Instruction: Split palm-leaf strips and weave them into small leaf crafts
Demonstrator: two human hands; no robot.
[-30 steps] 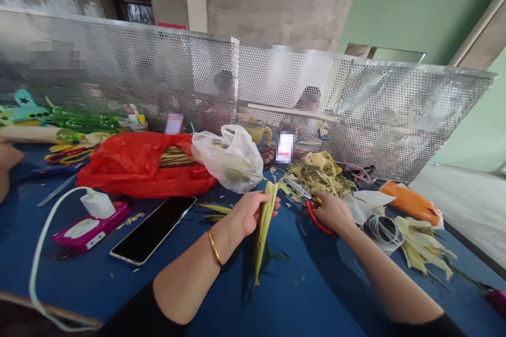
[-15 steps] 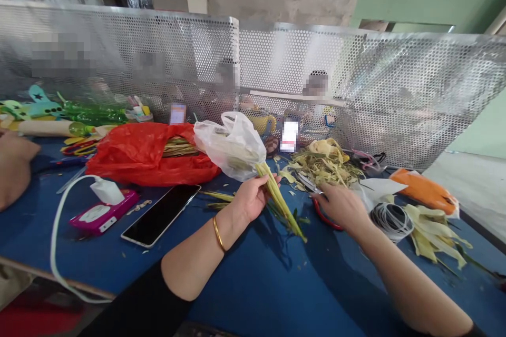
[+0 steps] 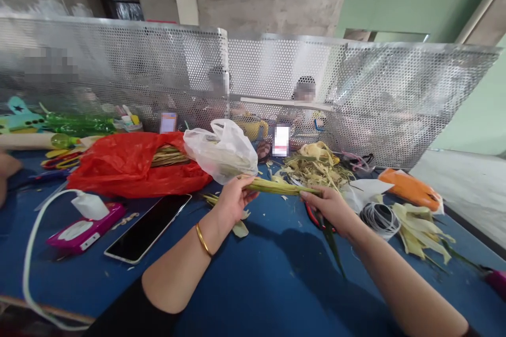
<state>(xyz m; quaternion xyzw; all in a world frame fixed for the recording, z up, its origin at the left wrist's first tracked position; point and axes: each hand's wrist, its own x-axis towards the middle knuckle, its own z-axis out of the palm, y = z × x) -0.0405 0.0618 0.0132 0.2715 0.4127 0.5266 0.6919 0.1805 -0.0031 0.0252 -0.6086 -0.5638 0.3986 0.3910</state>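
A bundle of yellow-green husk-like strips point(image 3: 279, 187) stretches level between my hands above the table. My left hand point(image 3: 233, 200) is wrapped round its left end, by the mouth of a white plastic bag point(image 3: 223, 152). My right hand point(image 3: 328, 209) pinches the right end, and a dark green leaf blade point(image 3: 332, 250) hangs below it. Red-handled scissors point(image 3: 312, 216) lie on the table partly hidden behind my right hand. Beyond is a heap of dry strips and scraps point(image 3: 316, 168). Small pale scraps point(image 3: 240, 229) lie under my left wrist.
A red plastic bag point(image 3: 118, 168), a phone point(image 3: 148, 229) and a magenta power block point(image 3: 87, 229) with a white cable occupy the left. To the right are a wire coil point(image 3: 379, 220), pale husks point(image 3: 421, 229) and an orange packet point(image 3: 411, 189). A perforated metal screen point(image 3: 276, 63) stands behind.
My right hand has left the scissors on the table and taken hold of the bundle's free end. The bundle has swung from slanting downward to level. The view has shifted slightly right.
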